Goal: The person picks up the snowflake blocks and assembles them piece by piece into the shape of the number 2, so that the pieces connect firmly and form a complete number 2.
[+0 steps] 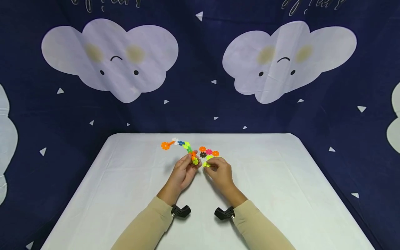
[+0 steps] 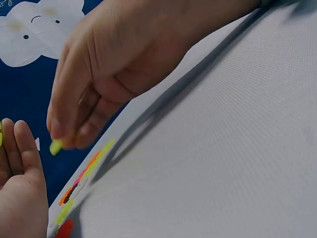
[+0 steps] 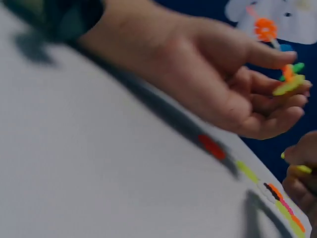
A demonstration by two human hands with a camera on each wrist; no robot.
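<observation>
My left hand (image 1: pixel 182 172) holds a curved chain of interlocked flower-shaped plastic discs (image 1: pixel 186 144) between thumb and fingers. The chain runs from a yellow disc at the fingertips through orange, green, blue and white to a large orange disc (image 1: pixel 165 146) at its far end. In the right wrist view, the yellow end disc (image 3: pixel 289 86) lies over the left fingers, palm turned up. Close on the right, my right hand (image 1: pixel 222 173) pinches a loose yellow disc (image 2: pixel 56 147) by its edge, apart from the chain.
Just beyond the right hand, loose discs lie flat on the white table (image 1: pixel 134 194): orange (image 1: pixel 202 149), pink (image 1: pixel 209 151), another orange (image 1: pixel 215 153) and black (image 1: pixel 203 155). A red disc (image 3: pixel 212 146) shows in the right wrist view. A dark blue cloud-patterned cloth (image 1: pixel 200 69) hangs behind.
</observation>
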